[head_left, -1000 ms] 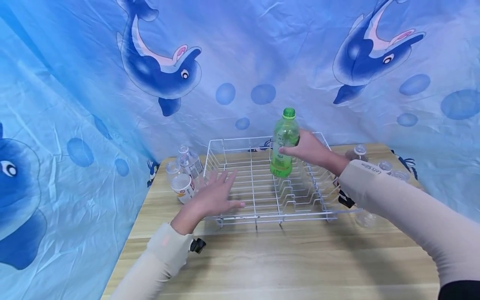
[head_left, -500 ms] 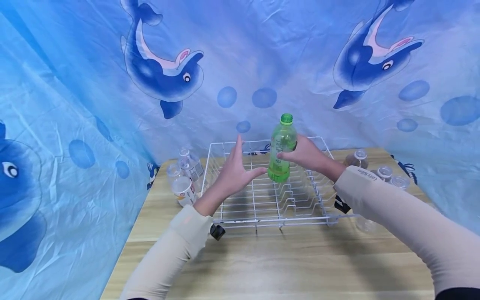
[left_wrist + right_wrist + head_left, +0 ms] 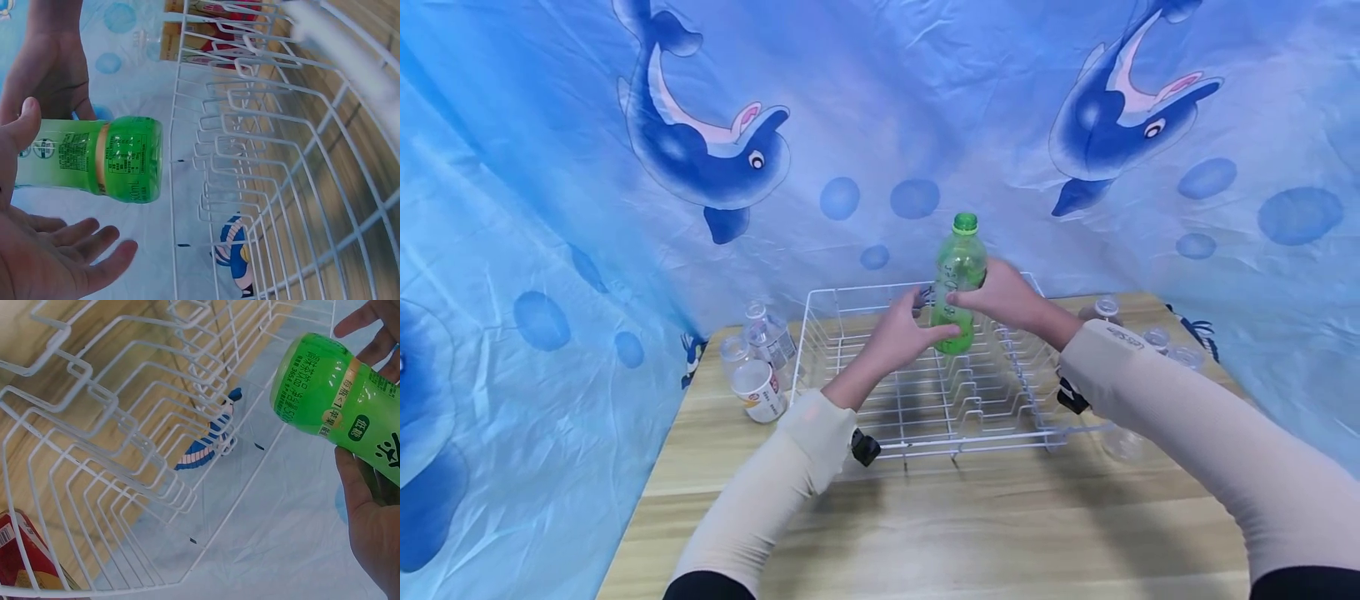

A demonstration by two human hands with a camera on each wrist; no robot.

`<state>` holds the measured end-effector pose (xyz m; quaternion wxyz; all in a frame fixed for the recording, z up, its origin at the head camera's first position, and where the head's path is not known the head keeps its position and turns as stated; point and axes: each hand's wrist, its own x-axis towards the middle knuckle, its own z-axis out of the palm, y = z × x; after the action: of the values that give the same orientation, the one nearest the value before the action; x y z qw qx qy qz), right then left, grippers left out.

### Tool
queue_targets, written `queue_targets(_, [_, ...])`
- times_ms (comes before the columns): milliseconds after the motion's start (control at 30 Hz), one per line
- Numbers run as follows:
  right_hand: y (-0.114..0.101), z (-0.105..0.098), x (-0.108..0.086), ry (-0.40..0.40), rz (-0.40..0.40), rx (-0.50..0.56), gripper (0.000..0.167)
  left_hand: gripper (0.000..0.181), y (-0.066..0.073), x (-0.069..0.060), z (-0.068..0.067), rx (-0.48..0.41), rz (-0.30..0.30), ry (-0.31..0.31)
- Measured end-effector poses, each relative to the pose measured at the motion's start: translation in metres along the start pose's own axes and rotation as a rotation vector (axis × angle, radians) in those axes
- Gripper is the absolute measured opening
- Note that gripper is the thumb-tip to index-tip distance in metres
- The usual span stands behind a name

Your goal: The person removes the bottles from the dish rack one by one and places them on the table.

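A green plastic bottle (image 3: 960,260) with a capless neck stands upright above the white wire rack (image 3: 857,287). My right hand (image 3: 1009,297) grips its side, fingers behind it and thumb across the front. My left hand (image 3: 897,337) reaches in from the left, its thumb in front of the bottle's lower part. In the left wrist view the left fingers (image 3: 94,245) are spread and relaxed, apart from the green bottle (image 3: 134,159). Whether the left thumb touches it, I cannot tell. The right wrist view shows the bottle's base (image 3: 297,384) beyond the rack's edge.
Left of the rack stand clear bottles (image 3: 767,333) and a white labelled cup (image 3: 760,392). Several clear bottles (image 3: 1157,337) stand to the right, partly behind the right sleeve. The rack rests on a wooden table (image 3: 925,525) before a blue dolphin curtain (image 3: 865,100).
My left hand has moved rightward from the rack's left side to the bottle. My right hand keeps its grip, and the bottle has shifted only slightly.
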<state>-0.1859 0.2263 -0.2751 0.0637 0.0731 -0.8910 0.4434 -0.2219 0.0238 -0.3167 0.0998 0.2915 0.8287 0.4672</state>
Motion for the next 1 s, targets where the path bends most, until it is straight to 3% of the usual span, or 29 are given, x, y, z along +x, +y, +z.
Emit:
queue_targets(200, [-0.007, 0.003, 0.004, -0.013, -0.016, -0.003, 0.046, 0.071, -0.003, 0.007, 0.001, -0.041, 0.054, 0.012])
queue_targets(433, [-0.007, 0.006, -0.001, -0.022, -0.003, 0.023, 0.046, 0.051, -0.006, 0.006, 0.013, -0.068, 0.053, -0.029])
queue_targets(733, [-0.004, 0.000, -0.004, -0.069, -0.006, 0.039, 0.039, 0.050, -0.006, 0.009, 0.018, -0.071, 0.055, -0.042])
queue_targets(1000, [-0.014, -0.017, -0.001, -0.123, -0.016, 0.086, 0.045, 0.055, 0.003, 0.020, 0.017, -0.098, 0.095, -0.054])
